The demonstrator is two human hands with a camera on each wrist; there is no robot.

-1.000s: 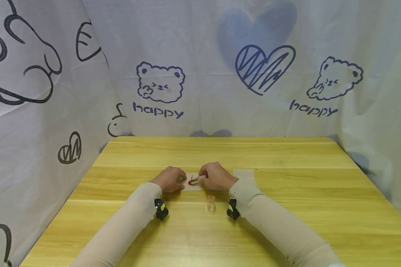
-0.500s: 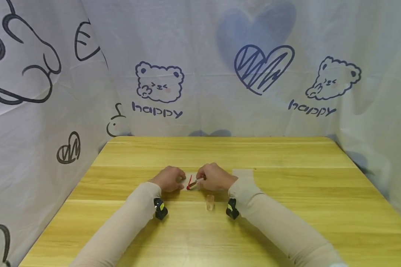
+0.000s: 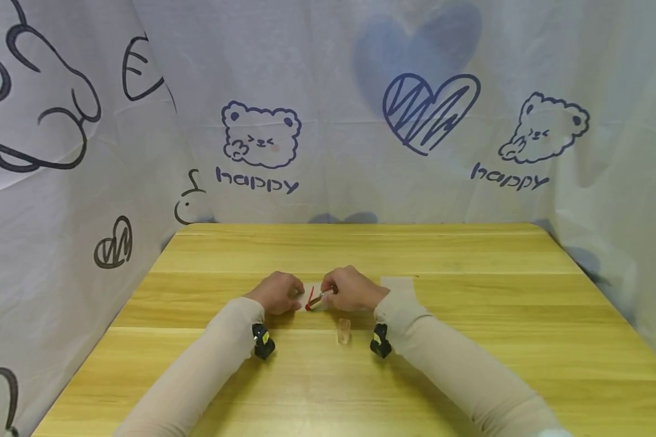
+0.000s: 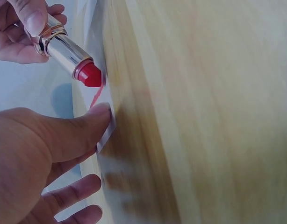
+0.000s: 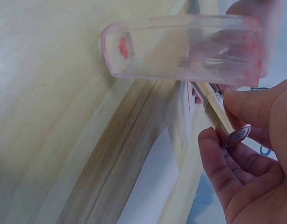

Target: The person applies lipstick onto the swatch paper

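Between thumb and fingers, my right hand (image 3: 352, 289) pinches a lipstick (image 4: 68, 53) with a metallic gold tube and a red bullet. The bullet's tip meets a small white paper (image 4: 106, 136) at the near end of a slanting red line (image 3: 310, 294). At the paper's left side is my left hand (image 3: 277, 293), its thumb (image 4: 82, 128) pressing on the sheet and its other fingers loosely spread. A clear lipstick cap (image 5: 181, 51) with red smears inside stands on the table, just in front of my right hand.
Another white sheet (image 3: 398, 283) lies to the right, partly hidden by the right sleeve. The wood-grain table (image 3: 470, 255) ends at a white curtain (image 3: 328, 200) with drawn bears and hearts, which also hangs along the left and right sides.
My right hand has drawn the lipstick toward me and slightly left, making the red line longer, then stayed there over the last half second. My left hand has kept its place.
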